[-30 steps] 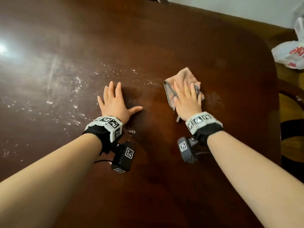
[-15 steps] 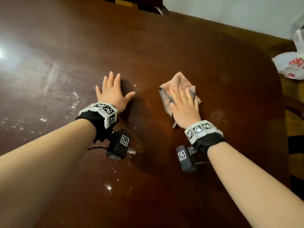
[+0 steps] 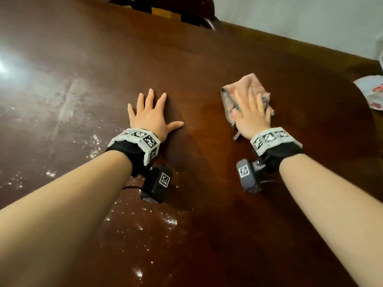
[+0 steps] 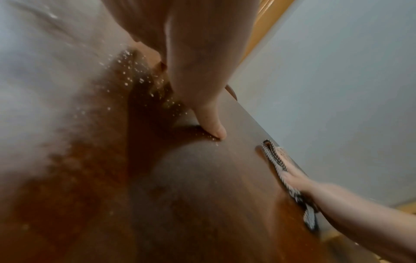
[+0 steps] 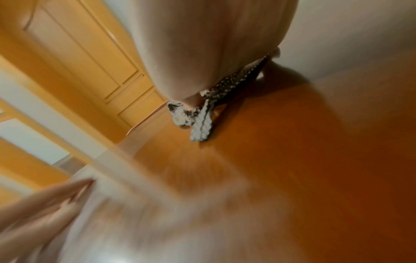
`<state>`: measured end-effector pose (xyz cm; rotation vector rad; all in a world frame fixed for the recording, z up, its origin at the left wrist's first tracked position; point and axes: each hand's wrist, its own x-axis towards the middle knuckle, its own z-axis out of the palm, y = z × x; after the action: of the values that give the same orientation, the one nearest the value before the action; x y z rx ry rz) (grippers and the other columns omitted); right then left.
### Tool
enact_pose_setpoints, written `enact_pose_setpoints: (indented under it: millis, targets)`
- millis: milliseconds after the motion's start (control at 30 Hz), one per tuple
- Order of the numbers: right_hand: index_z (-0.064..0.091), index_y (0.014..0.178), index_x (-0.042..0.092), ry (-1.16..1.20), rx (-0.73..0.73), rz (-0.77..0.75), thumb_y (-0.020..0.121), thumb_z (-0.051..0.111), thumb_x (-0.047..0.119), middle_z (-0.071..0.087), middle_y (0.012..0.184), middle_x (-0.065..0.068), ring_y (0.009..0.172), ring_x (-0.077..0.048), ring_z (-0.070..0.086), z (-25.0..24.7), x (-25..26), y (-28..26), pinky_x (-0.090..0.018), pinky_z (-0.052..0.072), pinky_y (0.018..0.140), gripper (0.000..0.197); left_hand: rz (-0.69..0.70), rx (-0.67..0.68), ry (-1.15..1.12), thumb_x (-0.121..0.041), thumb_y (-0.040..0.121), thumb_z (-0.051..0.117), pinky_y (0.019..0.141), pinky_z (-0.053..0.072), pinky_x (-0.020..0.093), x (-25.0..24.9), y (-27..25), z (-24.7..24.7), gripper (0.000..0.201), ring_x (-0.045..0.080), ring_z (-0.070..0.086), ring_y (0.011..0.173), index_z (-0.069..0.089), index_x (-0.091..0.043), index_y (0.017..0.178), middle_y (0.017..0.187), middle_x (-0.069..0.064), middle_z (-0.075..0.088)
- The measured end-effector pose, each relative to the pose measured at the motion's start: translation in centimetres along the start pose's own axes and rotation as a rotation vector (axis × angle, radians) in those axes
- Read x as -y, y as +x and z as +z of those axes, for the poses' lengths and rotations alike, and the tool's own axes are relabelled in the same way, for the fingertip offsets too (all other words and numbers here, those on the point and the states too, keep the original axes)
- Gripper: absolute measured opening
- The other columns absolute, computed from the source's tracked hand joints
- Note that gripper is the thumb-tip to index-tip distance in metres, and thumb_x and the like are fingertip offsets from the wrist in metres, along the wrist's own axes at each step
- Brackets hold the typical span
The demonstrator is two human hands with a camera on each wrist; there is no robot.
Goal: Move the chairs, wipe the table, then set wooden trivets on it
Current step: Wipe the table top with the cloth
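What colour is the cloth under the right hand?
Pink, with a dark-and-white stitched edge; the cloth shows best in the head view.

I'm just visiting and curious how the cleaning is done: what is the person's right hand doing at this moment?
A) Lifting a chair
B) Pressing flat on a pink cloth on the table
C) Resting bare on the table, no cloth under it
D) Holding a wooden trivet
B: in the head view the right hand lies with straight fingers on the pink cloth on the brown table, while the left hand rests bare.

two hands (image 3: pixel 151 119), one cloth (image 3: pixel 246 85), one table (image 3: pixel 186 59), perhaps one bag (image 3: pixel 373 90).
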<state>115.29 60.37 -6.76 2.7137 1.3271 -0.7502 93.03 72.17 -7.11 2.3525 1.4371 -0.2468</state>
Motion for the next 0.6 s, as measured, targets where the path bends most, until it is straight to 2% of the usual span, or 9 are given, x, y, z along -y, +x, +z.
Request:
enact_pose_setpoints:
  millis: [67,133,233,333,400,467,600]
  targets:
    - [-0.005,0.150,0.041,0.012,-0.012,0.092,0.101,0.022,0.039,-0.017,0.160,0.003,0.147,-0.024,-0.016,-1.7,0.6,2.8,-0.054,-0.007,0.116,0.056,0.002,-0.025,-0.015,-0.074,0.078,0.046,0.117,0.002,0.054,0.1,-0.1,0.3,0.091,0.026,-0.006,0.148,0.008,-0.035,0.150,0.161,0.000,-0.002]
    - [-0.004,0.150,0.039,0.026,-0.028,0.120,0.101,0.024,0.038,-0.016,0.160,0.001,0.147,-0.026,-0.015,-2.7,2.7,5.4,-0.055,-0.006,0.117,0.057,0.001,-0.033,-0.013,-0.074,0.078,0.045,0.117,0.002,0.053,0.1,0.0,0.4,0.090,0.025,-0.007,0.148,0.007,-0.035,0.150,0.161,0.000,-0.003]
    - [-0.004,0.151,0.037,0.001,-0.031,-0.030,0.101,0.025,0.035,-0.016,0.160,-0.001,0.147,-0.028,-0.015,-2.1,7.4,6.3,-0.056,-0.006,0.116,0.058,0.012,-0.046,0.000,-0.074,0.078,0.044,0.118,0.002,0.052,0.2,0.0,0.5,0.090,0.026,-0.006,0.148,0.008,-0.034,0.150,0.161,0.001,-0.001]
    - [-0.006,0.150,0.039,-0.070,0.019,-0.236,0.101,0.024,0.036,-0.018,0.159,0.004,0.147,-0.025,-0.016,0.3,9.7,3.3,-0.053,-0.007,0.115,0.057,0.017,-0.051,0.022,-0.074,0.077,0.046,0.117,0.002,0.054,0.1,-0.1,0.3,0.091,0.028,-0.002,0.147,0.011,-0.031,0.150,0.160,0.004,0.003]
    - [-0.007,0.150,0.040,-0.106,0.038,-0.295,0.102,0.024,0.038,-0.017,0.159,0.007,0.147,-0.022,-0.017,1.1,8.3,1.8,-0.051,-0.007,0.116,0.057,0.015,-0.056,0.046,-0.075,0.075,0.047,0.116,0.002,0.056,-0.2,0.4,-0.3,0.094,0.029,0.003,0.147,0.015,-0.027,0.149,0.159,0.007,0.008]
    - [-0.008,0.150,0.041,-0.117,0.042,-0.277,0.101,0.023,0.039,-0.016,0.159,0.009,0.147,-0.021,-0.016,0.7,5.5,1.8,-0.050,-0.006,0.116,0.057,-0.019,-0.050,0.026,-0.077,0.073,0.048,0.116,0.001,0.056,-0.3,1.4,-1.2,0.099,0.030,0.003,0.146,0.015,-0.024,0.149,0.158,0.009,0.008]
    - [-0.008,0.149,0.042,-0.046,0.017,-0.066,0.101,0.022,0.037,-0.016,0.160,0.005,0.147,-0.024,-0.014,-1.9,0.8,4.2,-0.053,-0.004,0.116,0.057,-0.120,0.035,0.013,-0.081,0.069,0.049,0.116,0.003,0.056,0.1,3.4,-2.0,0.109,0.034,-0.007,0.146,0.001,-0.028,0.151,0.160,0.009,-0.008]
